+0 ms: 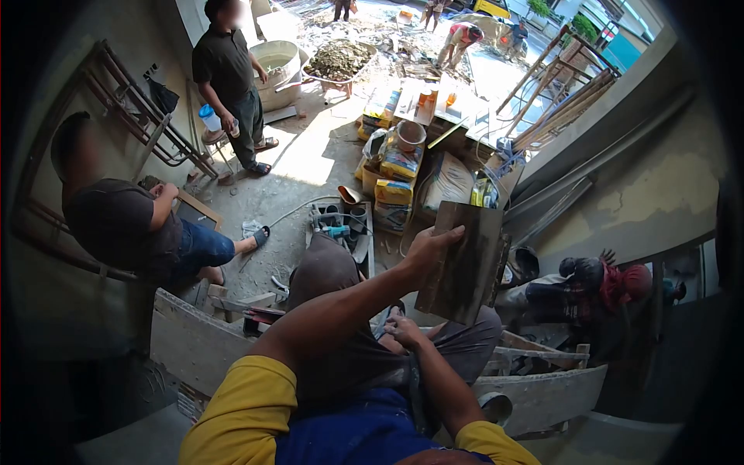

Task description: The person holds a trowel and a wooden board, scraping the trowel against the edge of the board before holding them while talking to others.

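My left hand [434,252] grips the left edge of a dark brown rectangular board [463,267], its thumb lying over the face. The board is raised and tilted above my right knee, with a worn, streaked surface. My right hand [404,332] is lower, between my legs, with its fingers curled; what they hold, if anything, is hidden. Grey trousers [329,341] cover my knees. Beyond my left knee, a tray [372,260] holds a teal power tool [335,231] and dark containers.
Stacked yellow bags [395,194] and a white sack [449,184] lie ahead. A loaded wheelbarrow [339,62] stands farther off. Curved boards [535,399] flank me. Two people [232,77] [116,209] are on the left; a person in a red head covering [624,287] is at right.
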Action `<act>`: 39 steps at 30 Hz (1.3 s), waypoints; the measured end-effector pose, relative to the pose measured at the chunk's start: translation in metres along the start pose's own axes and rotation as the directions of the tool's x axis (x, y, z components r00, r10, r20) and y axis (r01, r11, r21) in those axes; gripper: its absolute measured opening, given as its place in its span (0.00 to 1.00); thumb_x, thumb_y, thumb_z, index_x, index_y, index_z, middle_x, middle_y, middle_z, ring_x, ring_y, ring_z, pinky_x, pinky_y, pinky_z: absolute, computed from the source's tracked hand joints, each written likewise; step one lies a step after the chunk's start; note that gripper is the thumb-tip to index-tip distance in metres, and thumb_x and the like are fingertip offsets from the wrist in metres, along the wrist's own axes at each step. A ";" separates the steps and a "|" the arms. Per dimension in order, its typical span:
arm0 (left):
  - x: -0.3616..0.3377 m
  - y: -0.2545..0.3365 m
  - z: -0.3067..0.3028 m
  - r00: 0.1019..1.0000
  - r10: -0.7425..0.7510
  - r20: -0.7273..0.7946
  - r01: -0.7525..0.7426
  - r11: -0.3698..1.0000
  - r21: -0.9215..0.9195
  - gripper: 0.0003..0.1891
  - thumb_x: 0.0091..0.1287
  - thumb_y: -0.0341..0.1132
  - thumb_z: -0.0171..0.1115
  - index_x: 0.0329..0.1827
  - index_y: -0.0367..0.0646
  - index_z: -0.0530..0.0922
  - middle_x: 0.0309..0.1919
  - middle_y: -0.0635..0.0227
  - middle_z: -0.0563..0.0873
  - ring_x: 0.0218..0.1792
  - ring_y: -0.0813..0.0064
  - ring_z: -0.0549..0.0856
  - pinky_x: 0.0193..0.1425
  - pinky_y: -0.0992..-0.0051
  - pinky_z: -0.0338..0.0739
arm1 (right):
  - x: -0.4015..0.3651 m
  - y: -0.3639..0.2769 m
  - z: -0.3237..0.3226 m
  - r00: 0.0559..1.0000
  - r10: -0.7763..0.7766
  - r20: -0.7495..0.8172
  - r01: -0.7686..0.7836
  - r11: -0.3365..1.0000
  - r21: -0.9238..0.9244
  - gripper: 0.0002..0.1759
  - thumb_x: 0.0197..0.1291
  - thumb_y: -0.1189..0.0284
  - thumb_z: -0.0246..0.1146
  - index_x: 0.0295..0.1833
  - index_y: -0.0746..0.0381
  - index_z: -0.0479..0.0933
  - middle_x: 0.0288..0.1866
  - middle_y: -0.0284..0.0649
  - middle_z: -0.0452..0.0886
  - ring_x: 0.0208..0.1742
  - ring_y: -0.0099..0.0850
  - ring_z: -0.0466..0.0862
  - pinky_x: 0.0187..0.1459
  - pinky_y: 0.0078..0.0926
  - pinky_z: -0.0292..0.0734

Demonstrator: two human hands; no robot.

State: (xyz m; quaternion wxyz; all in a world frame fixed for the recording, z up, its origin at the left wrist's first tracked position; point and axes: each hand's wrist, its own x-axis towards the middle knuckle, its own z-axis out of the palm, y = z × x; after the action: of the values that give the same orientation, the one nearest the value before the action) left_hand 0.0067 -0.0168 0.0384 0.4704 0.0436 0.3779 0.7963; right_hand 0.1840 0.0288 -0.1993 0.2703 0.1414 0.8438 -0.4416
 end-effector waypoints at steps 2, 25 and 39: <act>0.000 0.000 0.000 1.000 0.003 0.002 -0.003 1.000 -0.006 0.22 0.62 0.46 0.62 0.52 0.39 0.72 0.42 0.65 0.81 0.41 0.75 0.82 0.48 0.73 0.77 | -0.001 -0.001 -0.001 1.000 -0.005 -0.007 0.005 1.000 -0.009 0.23 0.57 0.60 0.62 0.52 0.64 0.76 0.51 0.55 0.78 0.55 0.48 0.76 0.56 0.38 0.69; -0.001 0.000 0.001 1.000 -0.006 -0.004 0.006 1.000 0.006 0.21 0.62 0.46 0.62 0.51 0.41 0.73 0.41 0.67 0.81 0.41 0.76 0.82 0.47 0.74 0.77 | -0.002 -0.003 -0.003 1.000 -0.022 0.003 0.022 1.000 -0.014 0.23 0.58 0.62 0.61 0.54 0.66 0.74 0.52 0.54 0.78 0.55 0.48 0.76 0.55 0.38 0.70; 0.000 -0.002 0.002 1.000 -0.013 0.003 0.013 1.000 0.006 0.23 0.62 0.46 0.62 0.53 0.40 0.72 0.42 0.66 0.80 0.42 0.75 0.82 0.48 0.72 0.77 | 0.000 0.000 -0.002 0.999 -0.033 0.015 0.033 0.999 -0.015 0.23 0.58 0.62 0.61 0.54 0.66 0.74 0.51 0.54 0.78 0.52 0.48 0.78 0.53 0.38 0.71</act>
State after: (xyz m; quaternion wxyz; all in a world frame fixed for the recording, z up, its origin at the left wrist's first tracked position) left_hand 0.0083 -0.0152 0.0383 0.4758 0.0438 0.3798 0.7921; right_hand 0.1830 0.0301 -0.1987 0.2701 0.1221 0.8475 -0.4404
